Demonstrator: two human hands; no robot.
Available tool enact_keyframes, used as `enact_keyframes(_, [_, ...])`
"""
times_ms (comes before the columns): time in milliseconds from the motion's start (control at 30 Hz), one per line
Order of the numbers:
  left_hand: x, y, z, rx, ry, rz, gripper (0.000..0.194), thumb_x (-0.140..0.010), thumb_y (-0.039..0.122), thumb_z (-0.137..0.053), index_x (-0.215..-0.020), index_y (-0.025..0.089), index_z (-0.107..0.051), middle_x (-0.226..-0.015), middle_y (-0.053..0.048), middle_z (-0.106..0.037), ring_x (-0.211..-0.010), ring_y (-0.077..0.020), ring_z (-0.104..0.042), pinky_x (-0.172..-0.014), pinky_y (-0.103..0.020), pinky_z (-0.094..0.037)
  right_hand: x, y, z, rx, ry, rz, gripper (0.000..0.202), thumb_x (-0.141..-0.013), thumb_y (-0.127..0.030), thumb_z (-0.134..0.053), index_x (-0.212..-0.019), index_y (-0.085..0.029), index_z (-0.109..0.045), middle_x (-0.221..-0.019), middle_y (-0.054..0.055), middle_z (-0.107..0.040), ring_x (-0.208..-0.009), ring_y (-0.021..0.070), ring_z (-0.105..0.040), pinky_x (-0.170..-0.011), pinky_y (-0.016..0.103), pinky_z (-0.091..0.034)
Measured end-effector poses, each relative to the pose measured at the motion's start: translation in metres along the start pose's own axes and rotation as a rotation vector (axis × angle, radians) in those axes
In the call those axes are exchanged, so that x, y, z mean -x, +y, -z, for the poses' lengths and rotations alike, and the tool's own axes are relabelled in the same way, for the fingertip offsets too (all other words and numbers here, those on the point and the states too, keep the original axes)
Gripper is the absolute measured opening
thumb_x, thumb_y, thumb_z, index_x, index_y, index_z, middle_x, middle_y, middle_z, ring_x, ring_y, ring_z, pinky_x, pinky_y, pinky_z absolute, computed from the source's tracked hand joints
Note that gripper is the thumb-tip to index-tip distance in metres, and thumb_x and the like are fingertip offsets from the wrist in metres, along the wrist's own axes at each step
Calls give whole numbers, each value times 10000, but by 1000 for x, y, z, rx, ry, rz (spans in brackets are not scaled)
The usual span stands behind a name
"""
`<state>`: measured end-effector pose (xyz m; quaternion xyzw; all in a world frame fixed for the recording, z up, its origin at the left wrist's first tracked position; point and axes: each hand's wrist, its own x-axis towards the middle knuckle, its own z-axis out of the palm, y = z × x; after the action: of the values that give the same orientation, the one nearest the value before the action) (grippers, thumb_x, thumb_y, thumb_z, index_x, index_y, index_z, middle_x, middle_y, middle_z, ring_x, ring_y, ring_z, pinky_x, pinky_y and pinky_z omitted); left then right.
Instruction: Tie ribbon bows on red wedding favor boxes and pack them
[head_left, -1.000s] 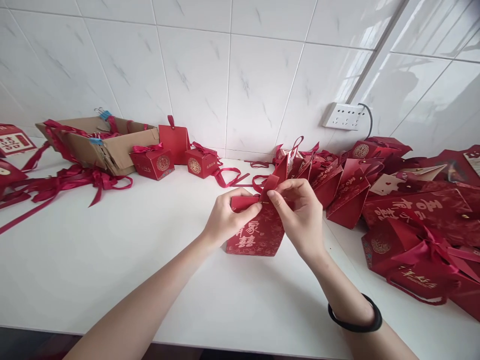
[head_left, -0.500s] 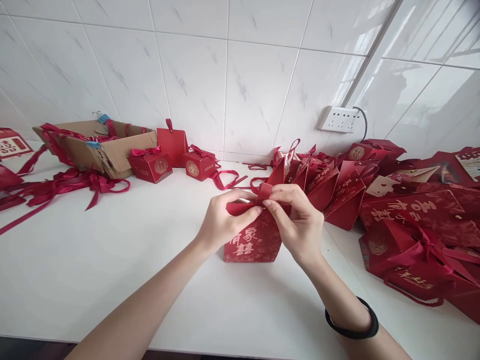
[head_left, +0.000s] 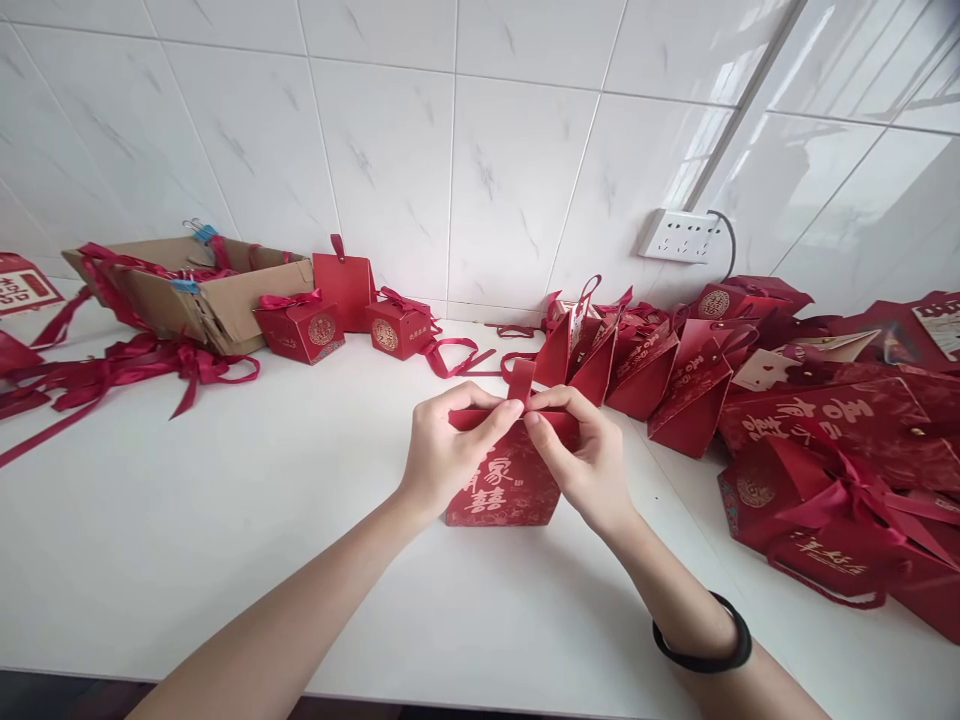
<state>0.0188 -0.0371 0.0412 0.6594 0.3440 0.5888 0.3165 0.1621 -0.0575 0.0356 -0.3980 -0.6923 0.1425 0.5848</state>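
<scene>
A red box with pale characters (head_left: pixel 499 490) stands upright on the white table, in front of me. A red ribbon loop (head_left: pixel 520 380) rises from the middle of its top edge. My left hand (head_left: pixel 454 440) pinches the top of the box at the base of the loop, thumb in front and fingers behind. From the other side, my right hand (head_left: pixel 577 445) pinches the same top edge, its thumb close to the left one. Both fingertips nearly meet below the loop. Fingers behind the box are partly hidden.
Behind on the left are a cardboard box (head_left: pixel 240 300) with ribbons and small red boxes (head_left: pixel 304 330). Loose ribbons (head_left: pixel 135 375) lie at the left. A row of red boxes (head_left: pixel 690 390) and a bow-tied box (head_left: pixel 817 510) fill the right. A power strip (head_left: pixel 684 237) is against the wall.
My right hand has shifted slightly left and down, its fingers now lower on the top edge. The ribbon loop stands more upright and is less covered.
</scene>
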Motion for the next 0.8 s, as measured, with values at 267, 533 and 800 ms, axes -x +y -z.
enact_keyframes(267, [5,0,-3,-20,46,18,226,-787,286,-668,-591,185,-616,-574,51,-613,-563,-72,-562,-567,-160,-465,-1,1,3,-27,-61,1,77,-813,-141,-562,-829,-215,-575,-752,-49,-625,-671,81,-587,-633,183,-484])
enact_keyframes(533, [-9,5,11,34,-171,48,138,-788,297,-620,-809,180,-691,-798,-17,-696,-620,-127,-613,-572,-238,-499,0,3,4,7,-72,17,18,-834,-196,-596,-829,-210,-584,-775,-32,-624,-690,90,-579,-650,195,-473])
enact_keyframes(800, [-10,12,9,28,-142,-53,134,-807,305,-641,-792,190,-706,-834,-21,-707,-785,-146,-652,-638,-210,-519,-1,3,3,13,-136,27,70,-852,-193,-575,-826,-218,-516,-759,-42,-602,-660,92,-563,-607,196,-452])
